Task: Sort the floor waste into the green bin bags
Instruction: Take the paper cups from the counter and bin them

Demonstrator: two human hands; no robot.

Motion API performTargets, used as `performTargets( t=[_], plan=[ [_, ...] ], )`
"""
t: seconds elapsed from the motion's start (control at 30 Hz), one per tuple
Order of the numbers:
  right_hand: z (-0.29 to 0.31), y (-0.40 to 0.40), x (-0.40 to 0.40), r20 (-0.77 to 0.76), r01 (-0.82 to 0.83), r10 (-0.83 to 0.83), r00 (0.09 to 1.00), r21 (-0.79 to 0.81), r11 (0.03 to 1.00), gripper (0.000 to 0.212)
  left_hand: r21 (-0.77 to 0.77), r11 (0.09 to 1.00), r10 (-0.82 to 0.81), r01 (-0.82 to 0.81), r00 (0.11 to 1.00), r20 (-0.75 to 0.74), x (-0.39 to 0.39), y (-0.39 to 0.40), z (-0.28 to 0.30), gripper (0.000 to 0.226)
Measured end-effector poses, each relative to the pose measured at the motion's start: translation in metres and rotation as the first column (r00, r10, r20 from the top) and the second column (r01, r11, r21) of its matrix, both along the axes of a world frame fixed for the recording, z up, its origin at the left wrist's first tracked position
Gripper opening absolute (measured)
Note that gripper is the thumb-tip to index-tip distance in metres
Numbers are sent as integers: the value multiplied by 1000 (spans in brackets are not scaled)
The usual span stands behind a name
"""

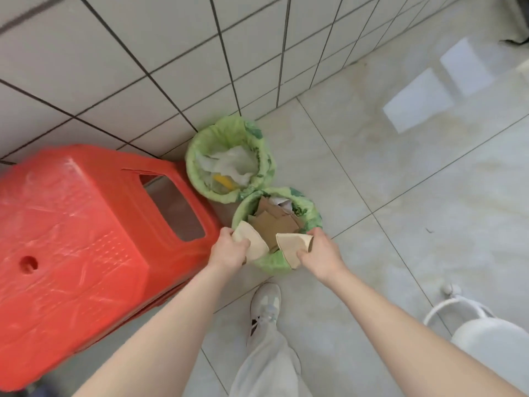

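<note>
From the head camera, the person is looking straight down at a pale tiled floor (400,181) where it meets a white tiled wall (143,53). Two green bin bags are standing side by side, touching each other. The far bag (197,144) is sitting against the wall and is holding crumpled white plastic and something yellow. The near bag (273,265) is holding flat pieces of brown cardboard (274,224) and a bit of white paper.

Both hands are reaching over the near bag's rim. The left hand (229,250) is gripping a flattened beige paper cup (254,242), its fingers clamped around the cup's lower end. The right hand (322,253) is gripping a second flattened beige cup (292,245), its fingers closed on the cup's edge. Both cups are hanging just above the cardboard inside the near bag.

A red plastic stool (86,239) is standing just left of the bags. One pale shoe (264,305) is planted on the floor below the hands.
</note>
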State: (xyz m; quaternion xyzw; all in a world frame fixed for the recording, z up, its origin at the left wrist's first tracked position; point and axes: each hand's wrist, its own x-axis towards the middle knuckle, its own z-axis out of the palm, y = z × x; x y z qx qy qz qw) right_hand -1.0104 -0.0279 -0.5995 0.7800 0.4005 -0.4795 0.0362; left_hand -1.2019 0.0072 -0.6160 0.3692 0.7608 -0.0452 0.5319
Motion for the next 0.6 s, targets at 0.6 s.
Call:
performTargets(
  t=[0.6],
  plan=[
    [-7,-36,4,-21,-167,166,986,-66,984,43,-54,996,-64,70,993,101,-21,-43,-22,12]
  ],
)
